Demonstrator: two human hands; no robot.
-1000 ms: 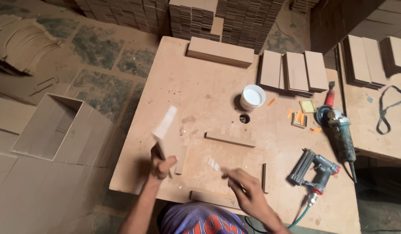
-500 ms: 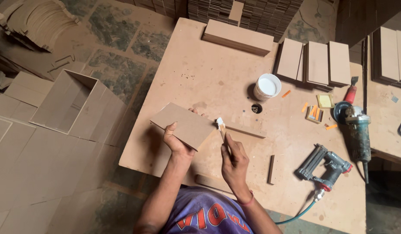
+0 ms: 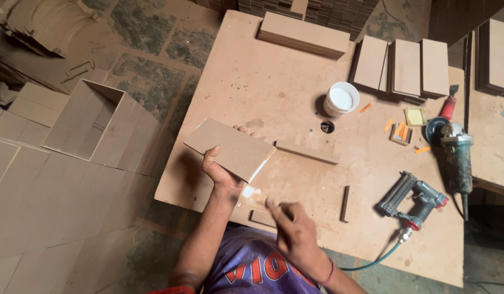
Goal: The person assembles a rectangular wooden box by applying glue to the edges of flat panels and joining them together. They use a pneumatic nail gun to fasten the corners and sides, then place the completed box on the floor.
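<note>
My left hand (image 3: 222, 171) grips a flat brown rectangular board (image 3: 229, 148) from below and holds it above the near left part of the worktable (image 3: 273, 76). White glue lines the board's right edge. My right hand (image 3: 295, 231) is blurred, close to my body just below the board, and pinches a small brush (image 3: 252, 194) with a white tip. A white tub of glue (image 3: 340, 99) stands in the middle of the table, beyond both hands.
Thin wooden strips (image 3: 306, 153) lie on the table. A nail gun (image 3: 412, 198) with a hose and an angle grinder (image 3: 454, 152) lie at the right. Stacked boards (image 3: 407, 68) sit at the back. An open board box (image 3: 94, 126) stands on the floor at left.
The board has gone from held edge-up to lying flat in my left hand. My right hand with the brush has moved from the board's edge down toward my body.
</note>
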